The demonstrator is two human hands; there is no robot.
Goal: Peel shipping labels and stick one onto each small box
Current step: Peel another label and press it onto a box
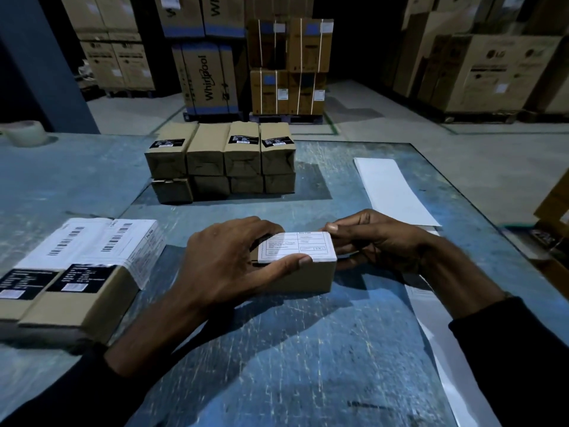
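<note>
A small brown box (pixel 303 277) lies on the blue table in front of me, with a white shipping label (pixel 295 246) over its top. My left hand (pixel 228 260) grips the box from the left, thumb along the label's near edge and fingers over the far side. My right hand (pixel 375 238) pinches the label's right far corner. To the left lie two boxes (pixel 70 300) with black stickers and white barcode labels (pixel 101 241) on top. A stack of small boxes (pixel 221 161) stands further back, several with black stickers.
White backing sheets lie at the right: one (pixel 397 192) beyond my right hand, another (pixel 443 359) under my right forearm. A tape roll (pixel 26 132) sits at the table's far left. Large cartons (pixel 212 78) stand on the warehouse floor behind the table edge.
</note>
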